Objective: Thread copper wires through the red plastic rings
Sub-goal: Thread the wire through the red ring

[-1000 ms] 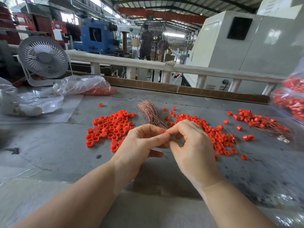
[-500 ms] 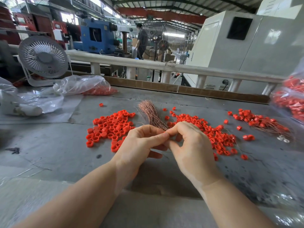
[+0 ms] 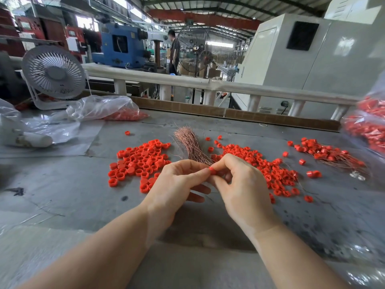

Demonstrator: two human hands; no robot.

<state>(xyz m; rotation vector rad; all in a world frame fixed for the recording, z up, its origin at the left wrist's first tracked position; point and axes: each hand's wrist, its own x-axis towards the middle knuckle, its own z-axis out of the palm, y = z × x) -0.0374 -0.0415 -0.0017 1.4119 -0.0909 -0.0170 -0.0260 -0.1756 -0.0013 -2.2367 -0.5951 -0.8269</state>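
Both hands meet above the middle of the grey table. My right hand pinches a small red ring between thumb and forefinger. My left hand has its thumb and forefinger against that ring; a thin wire trails below the fingers. A bundle of copper wires lies just behind the hands. Loose red rings are heaped to the left. More rings, some with wires, spread to the right. Rings threaded on wires lie at the far right.
A white fan stands at the back left beside a clear plastic bag of red rings. Another bag of rings is at the right edge. A white railing runs behind the table. A person stands far back.
The fingertips have parted slightly, so the red ring between them now shows. Both hands stay in the same spot. The person in the background has walked to the right.
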